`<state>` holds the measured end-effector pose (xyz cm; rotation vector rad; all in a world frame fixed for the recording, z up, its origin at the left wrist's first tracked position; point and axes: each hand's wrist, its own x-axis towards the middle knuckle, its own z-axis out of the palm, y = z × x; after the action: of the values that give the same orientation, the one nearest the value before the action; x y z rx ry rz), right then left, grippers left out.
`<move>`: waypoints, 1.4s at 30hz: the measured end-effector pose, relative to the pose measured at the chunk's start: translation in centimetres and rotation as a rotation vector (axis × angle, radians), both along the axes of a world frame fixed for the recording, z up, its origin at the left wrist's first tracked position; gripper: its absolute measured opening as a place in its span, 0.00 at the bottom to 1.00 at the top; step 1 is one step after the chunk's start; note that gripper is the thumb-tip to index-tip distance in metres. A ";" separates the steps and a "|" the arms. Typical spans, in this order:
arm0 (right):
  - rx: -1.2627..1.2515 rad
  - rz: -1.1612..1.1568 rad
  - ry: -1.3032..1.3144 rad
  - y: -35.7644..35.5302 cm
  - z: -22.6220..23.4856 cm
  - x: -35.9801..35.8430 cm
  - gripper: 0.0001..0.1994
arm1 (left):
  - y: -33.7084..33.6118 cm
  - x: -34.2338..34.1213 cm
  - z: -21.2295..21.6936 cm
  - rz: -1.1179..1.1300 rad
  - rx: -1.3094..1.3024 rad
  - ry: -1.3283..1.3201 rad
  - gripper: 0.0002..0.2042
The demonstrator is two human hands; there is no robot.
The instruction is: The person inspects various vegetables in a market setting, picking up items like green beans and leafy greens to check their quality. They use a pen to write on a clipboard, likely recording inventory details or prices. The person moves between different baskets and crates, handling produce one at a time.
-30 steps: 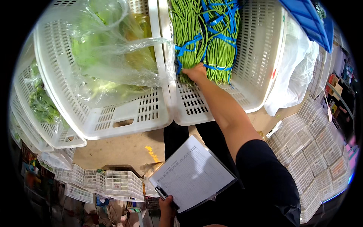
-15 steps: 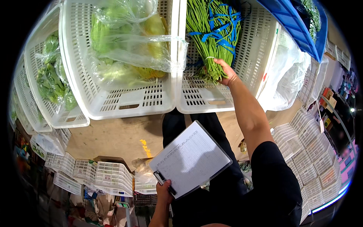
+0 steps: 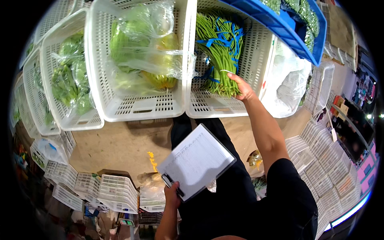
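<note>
1. The right hand (image 3: 243,89) grips the banded end of a bundle of long green beans (image 3: 224,60) inside a white crate (image 3: 256,46).
2. A second ago the beans under that hand lay straight along the crate's left side; now the bundle slants, its banded end further right.
3. The left hand (image 3: 172,195) still clasps the clipboard (image 3: 197,162) — by its clip end.
4. More of the blue crate (image 3: 297,43) shows.

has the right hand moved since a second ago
Yes: judged against the white crate around the long green beans, the right hand has shifted from near its left wall toward its right wall.
</note>
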<state>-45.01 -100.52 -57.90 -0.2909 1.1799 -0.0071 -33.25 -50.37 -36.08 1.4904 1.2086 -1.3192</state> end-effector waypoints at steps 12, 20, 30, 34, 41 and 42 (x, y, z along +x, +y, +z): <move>-0.179 0.158 -0.193 -2.1 32.0 -7.5 0.35 | 3.3 -1.9 4.3 0.246 -0.212 -0.223 0.22; -0.255 0.410 -0.150 -1.7 44.1 -8.9 0.32 | 9.8 -7.3 9.9 0.452 -0.081 -0.400 0.21; -0.388 0.943 -0.160 12.1 57.1 0.8 0.32 | 25.9 -21.2 8.5 1.069 0.206 -0.630 0.14; -0.322 1.135 -0.275 22.4 57.3 9.1 0.33 | 30.9 -24.8 4.2 1.237 0.283 -0.604 0.13; -0.332 1.497 -0.452 46.3 56.0 25.6 0.36 | 39.7 -26.6 11.1 1.568 0.410 -0.718 0.08; -0.384 1.587 -0.460 51.9 56.5 27.7 0.37 | 41.8 -28.4 11.1 1.663 0.486 -0.870 0.05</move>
<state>-17.33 -48.64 -1.37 -1.4127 0.2359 1.0335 -61.65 -8.55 -24.98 0.6134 1.4711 0.6858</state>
